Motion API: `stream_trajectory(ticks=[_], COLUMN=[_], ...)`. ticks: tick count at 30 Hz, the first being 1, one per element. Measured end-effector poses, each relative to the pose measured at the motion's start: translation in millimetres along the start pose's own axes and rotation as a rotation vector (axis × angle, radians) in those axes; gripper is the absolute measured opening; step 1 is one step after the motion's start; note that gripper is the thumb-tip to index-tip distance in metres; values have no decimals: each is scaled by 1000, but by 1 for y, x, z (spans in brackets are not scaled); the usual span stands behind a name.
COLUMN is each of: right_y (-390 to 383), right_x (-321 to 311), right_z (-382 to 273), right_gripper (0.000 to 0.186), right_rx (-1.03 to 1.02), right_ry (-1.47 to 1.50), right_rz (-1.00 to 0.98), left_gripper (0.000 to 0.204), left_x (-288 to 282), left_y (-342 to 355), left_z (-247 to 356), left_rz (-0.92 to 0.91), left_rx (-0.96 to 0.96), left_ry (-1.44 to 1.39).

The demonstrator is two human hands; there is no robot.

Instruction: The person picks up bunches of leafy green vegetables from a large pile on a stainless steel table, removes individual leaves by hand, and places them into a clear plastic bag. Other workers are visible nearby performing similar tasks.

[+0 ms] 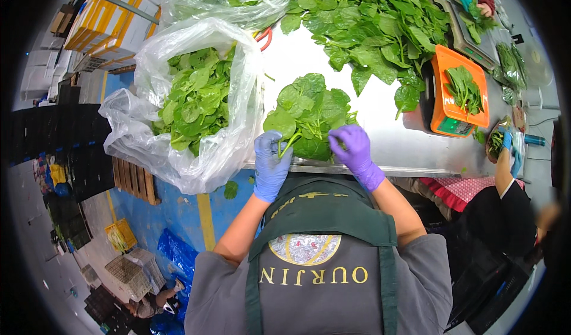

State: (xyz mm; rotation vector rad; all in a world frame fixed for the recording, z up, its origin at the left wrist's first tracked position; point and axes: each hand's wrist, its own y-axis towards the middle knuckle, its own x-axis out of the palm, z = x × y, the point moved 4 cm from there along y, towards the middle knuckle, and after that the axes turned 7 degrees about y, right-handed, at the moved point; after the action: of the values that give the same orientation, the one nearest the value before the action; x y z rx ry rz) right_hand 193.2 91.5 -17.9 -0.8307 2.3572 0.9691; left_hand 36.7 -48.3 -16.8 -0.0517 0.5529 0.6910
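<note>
A small pile of broad-leaved greens (312, 106) lies at the near edge of the metal table, between my hands. My left hand (270, 167), in a blue glove, is closed with thumb and fingers around pale stems at the pile's left side. In a purple glove, my right hand (357, 153) is pinched at the pile's right edge; what sits between its fingertips is hidden. Left of the pile, a clear plastic bag (241, 85) stands open, with loose leaves (202, 97) inside. A large heap of the same greens (380, 25) covers the far part of the table.
An orange-topped scale (443, 76) on the right carries a few leaves. Beyond it, another person's hand (485, 9) handles greens by a second scale (485, 43). A gloved co-worker's arm (505, 168) reaches in at right. White-and-yellow boxes (110, 19) stack at far left.
</note>
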Motion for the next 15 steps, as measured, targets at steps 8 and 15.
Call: stream_trajectory(ticks=[8, 15], right_y=[-15, -13], right_x=[-66, -93], right_z=[92, 88], right_gripper=[15, 38], right_rx=[720, 717], right_ry=[1020, 1326], right_rz=[770, 793], left_gripper=[50, 50], left_x=[7, 12], left_y=[7, 4], left_z=[14, 23], left_rz=[-59, -156], left_rx=[92, 191], left_ry=[-55, 51])
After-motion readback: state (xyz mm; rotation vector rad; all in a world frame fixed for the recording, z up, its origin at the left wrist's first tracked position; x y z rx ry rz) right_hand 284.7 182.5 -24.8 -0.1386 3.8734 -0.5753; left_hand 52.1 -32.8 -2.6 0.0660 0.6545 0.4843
